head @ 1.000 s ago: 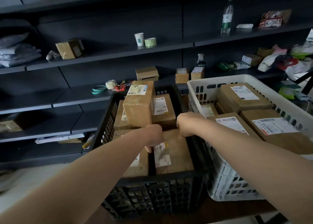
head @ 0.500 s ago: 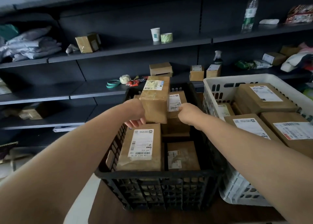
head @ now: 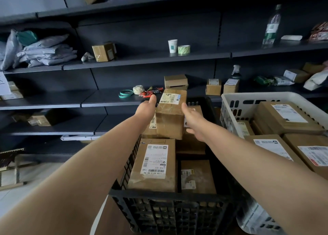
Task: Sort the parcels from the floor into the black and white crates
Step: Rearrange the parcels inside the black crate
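Observation:
A black crate (head: pixel 170 215) in front of me holds several brown cardboard parcels. A tall taped parcel (head: pixel 170 115) with a white label on top stands on the far stack inside it. My left hand (head: pixel 146 108) presses its left side and my right hand (head: pixel 192 119) presses its right side, so both hands grip it. Closer to me lie a flat labelled parcel (head: pixel 153 165) and a smaller parcel (head: pixel 197 177). To the right, the white crate (head: pixel 230 101) holds several labelled parcels (head: pixel 285 117).
Dark shelving fills the wall behind the crates. On it sit small boxes (head: pixel 175 81), green tape rolls (head: pixel 125 93), a paper cup (head: pixel 172 46), a bottle (head: pixel 271 26), a spray bottle (head: pixel 236 72) and grey mailer bags (head: pixel 44 51). Pale floor shows at lower left.
Both hands moved from the near parcels up and forward to the tall parcel at the back of the black crate and closed on its sides. The view shifted left and up.

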`<state>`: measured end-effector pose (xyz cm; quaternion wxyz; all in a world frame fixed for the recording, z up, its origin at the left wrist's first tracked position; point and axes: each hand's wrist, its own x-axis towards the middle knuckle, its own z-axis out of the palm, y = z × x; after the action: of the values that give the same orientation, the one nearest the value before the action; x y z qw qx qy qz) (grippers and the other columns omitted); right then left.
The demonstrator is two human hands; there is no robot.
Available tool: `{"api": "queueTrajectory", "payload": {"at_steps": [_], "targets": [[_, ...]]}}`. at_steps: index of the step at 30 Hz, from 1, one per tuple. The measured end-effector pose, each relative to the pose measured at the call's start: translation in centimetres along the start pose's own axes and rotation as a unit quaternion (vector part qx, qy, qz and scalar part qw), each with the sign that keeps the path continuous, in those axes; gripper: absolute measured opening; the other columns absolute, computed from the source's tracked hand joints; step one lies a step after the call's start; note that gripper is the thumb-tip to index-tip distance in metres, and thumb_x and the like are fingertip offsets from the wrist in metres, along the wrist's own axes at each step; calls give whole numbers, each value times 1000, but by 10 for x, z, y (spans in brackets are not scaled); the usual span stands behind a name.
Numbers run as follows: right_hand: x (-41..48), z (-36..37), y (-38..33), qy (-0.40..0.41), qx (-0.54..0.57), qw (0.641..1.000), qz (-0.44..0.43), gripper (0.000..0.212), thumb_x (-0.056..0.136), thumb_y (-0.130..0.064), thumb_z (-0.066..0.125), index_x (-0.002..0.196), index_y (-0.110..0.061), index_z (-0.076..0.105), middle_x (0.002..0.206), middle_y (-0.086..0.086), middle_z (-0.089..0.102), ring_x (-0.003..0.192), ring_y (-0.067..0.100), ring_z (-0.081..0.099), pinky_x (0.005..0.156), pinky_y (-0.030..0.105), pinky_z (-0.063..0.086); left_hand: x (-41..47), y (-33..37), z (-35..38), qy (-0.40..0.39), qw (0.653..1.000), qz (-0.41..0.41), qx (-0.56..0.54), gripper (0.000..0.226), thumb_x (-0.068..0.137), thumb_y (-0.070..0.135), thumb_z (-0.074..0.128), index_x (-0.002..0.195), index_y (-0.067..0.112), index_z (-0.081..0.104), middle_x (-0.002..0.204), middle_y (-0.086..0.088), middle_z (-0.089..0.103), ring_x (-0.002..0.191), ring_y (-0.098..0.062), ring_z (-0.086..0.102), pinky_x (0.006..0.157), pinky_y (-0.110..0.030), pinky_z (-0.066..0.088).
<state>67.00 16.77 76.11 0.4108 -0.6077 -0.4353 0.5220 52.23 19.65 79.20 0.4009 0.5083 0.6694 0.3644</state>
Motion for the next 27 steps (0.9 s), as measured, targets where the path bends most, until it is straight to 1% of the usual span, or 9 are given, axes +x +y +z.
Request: {"api": "queueTrajectory", "payload": {"at_steps": [3,8,11,14,17,20,22,25,27], "targets": [[8,1,2,7,42,999,20,57,99,-57,32,149,-31,32,154,3,38,140,28,36,113,46,33,-1,-1,5,-14,999,-25,-39,39,97,52,31,79,24,51,77,5,46,68,-10,41,65,-32,39],[12,-7,7,28,77,996,21,58,95,-61,43,144,-31,38,146,2,47,133,28,44,107,48,36,-6,-2,20,-41,997,30,-62,40,100,44,32,113,24,63,97,6,61,91,-12,55,69,-28,38],[10,-22,11,65,143,986,59,82,81,-65,62,147,-27,32,145,7,48,129,33,48,97,53,44,-11,10,31,-62,991,55,-109,35,101,35,43,130,18,53,121,0,65,108,-18,58,64,-26,36],[5,-35,17,90,194,971,104,109,61,-65,80,148,-24,27,143,11,49,128,37,49,98,61,43,-17,18,44,-110,989,59,-77,50,93,12,62,139,14,44,126,-12,63,102,-25,61,75,-31,47],[4,-46,24,98,199,968,116,117,53,-60,87,148,-23,27,141,12,50,126,37,50,96,63,44,-14,8,56,-100,990,99,-25,60,89,-3,63,144,5,38,124,-14,66,88,-16,63,69,-21,50],[2,-51,27,112,215,964,108,110,62,-46,87,149,-28,22,143,12,46,125,39,51,91,59,51,-6,-2,50,7,995,76,65,74,91,7,66,152,12,26,133,-5,59,113,-22,58,80,-28,47],[-2,-49,26,91,194,972,98,94,77,-39,78,150,-35,20,144,10,44,119,37,53,89,53,52,-1,-12,46,32,995,13,89,69,90,21,70,146,8,32,120,-7,60,106,-23,60,78,-30,49],[-7,-41,10,46,78,995,42,50,99,-32,47,147,-40,33,129,2,51,96,21,52,97,47,44,0,-21,44,-81,993,-84,-16,58,89,36,70,131,4,47,114,-11,64,102,-23,64,90,-36,55],[-8,-43,-2,79,-51,996,7,44,102,-34,36,146,-33,40,137,3,50,105,20,50,98,37,41,-5,-25,40,-127,987,-83,-60,64,86,34,74,135,3,47,126,-17,62,113,-31,63,97,-39,53]]}}
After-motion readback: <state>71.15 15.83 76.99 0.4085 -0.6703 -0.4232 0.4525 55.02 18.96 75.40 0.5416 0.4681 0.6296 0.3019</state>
